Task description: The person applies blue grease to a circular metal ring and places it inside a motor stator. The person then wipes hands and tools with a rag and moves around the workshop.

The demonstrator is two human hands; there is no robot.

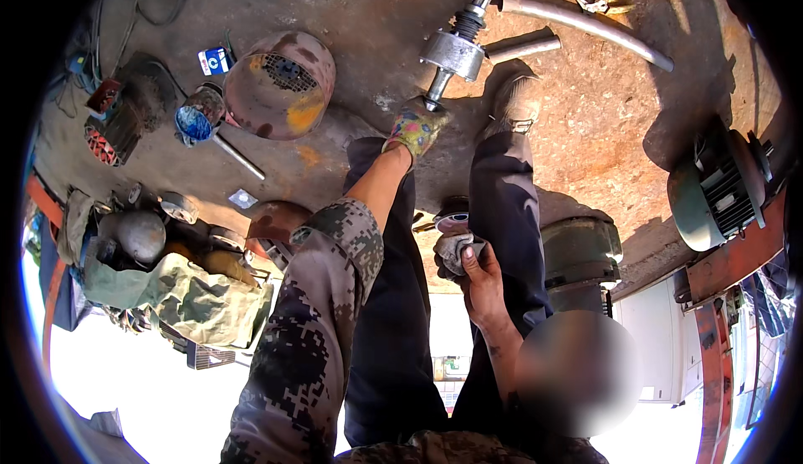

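Note:
My left hand [418, 130], in a flower-patterned glove, is closed around the lower end of a metal shaft [452, 56]. This shaft carries a thick silver cylinder at its middle and a dark ribbed section above it; it tilts up and to the right over the ground. My bare right hand [483, 284] pinches a crumpled grey rag [452, 252] between thumb and fingers, close to my right leg. Just beyond the rag, a small round dark part [452, 213] shows partly. Glove and fingers hide the shaft's near end.
A rusty round housing [280, 88] lies to the left, beside a blue-smeared can [194, 123] and a metal rod [238, 157]. Metal pipes [585, 25] lie ahead. Green motors [711, 188] [581, 251] stand at right. Canvas [205, 293] and metal parts are piled at lower left.

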